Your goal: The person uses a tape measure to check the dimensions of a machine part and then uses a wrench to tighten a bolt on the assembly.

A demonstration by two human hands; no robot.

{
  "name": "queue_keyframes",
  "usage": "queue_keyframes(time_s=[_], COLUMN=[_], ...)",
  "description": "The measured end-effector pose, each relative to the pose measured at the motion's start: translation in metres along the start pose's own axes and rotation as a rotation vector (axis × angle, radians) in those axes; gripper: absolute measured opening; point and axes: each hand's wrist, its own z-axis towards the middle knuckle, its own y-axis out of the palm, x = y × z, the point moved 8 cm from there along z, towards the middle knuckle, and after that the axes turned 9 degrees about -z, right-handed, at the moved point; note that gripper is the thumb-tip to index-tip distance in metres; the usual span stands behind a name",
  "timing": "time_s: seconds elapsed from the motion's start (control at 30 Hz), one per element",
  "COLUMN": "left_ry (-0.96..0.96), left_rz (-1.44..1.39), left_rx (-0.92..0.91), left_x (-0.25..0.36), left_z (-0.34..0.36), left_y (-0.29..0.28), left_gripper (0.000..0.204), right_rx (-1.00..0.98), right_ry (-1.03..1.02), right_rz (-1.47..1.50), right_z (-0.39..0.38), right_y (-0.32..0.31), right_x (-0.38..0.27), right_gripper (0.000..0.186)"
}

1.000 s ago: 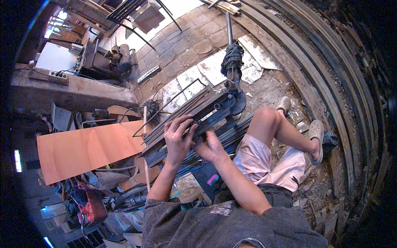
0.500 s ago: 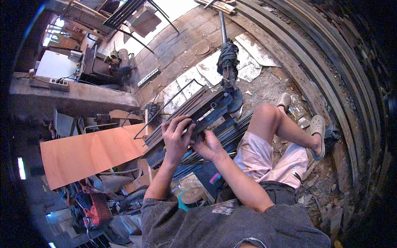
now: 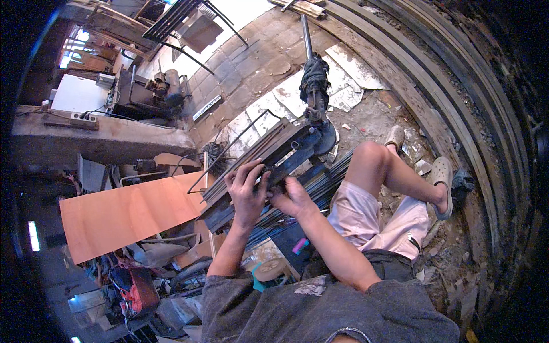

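Note:
Both hands meet at the near side of a long dark metal bench frame [image 3: 280,167]. The fingers of my left hand [image 3: 246,191] curl over a small dark piece at the frame's edge, too hidden to name. Close beside it, my right hand [image 3: 293,197] has its thumb and fingers pressed together in a pinch; what is between them is hidden. At the frame's far end stands a metal lever tool with a round dark base [image 3: 321,137]. Its upright handle [image 3: 307,37] is partly wrapped in dark material [image 3: 314,77].
Thin metal bars [image 3: 320,188] lie below the frame. An orange-brown wooden panel [image 3: 131,212] juts out at left. My bent leg [image 3: 374,166] is at right, near long stacked beams [image 3: 412,74]. White sheets [image 3: 354,66] and debris cover the floor. A roll of tape [image 3: 271,270] lies nearby.
My right hand has shifted slightly, and the dark thing seen at its fingertips earlier now hardly shows. My left hand stays curled at the same place on the frame.

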Motion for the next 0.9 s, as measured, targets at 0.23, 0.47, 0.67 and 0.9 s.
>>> queue_keyframes(time_s=[0.23,0.47,0.67,0.9], left_ry=[-0.010,-0.038,-0.058,-0.098], left_rz=[0.037,0.061,0.065,0.087], left_rx=[0.044,0.075,0.151,0.169], left_x=[0.001,-0.003,0.000,-0.001], left_z=[-0.005,-0.011,-0.011,-0.015], left_y=[-0.002,-0.005,0.000,0.001], left_gripper=[0.020,0.019,0.019,0.019], right_rx=[0.077,-0.201,0.077,-0.068], right_ry=[0.093,0.121,0.074,0.012], right_rz=[-0.034,0.014,0.052,0.190], right_z=[0.002,0.002,0.004,0.010], right_y=[-0.003,0.012,-0.014,-0.015], right_x=[-0.005,0.001,0.004,0.007], right_gripper=[0.028,0.028,0.026,0.030])
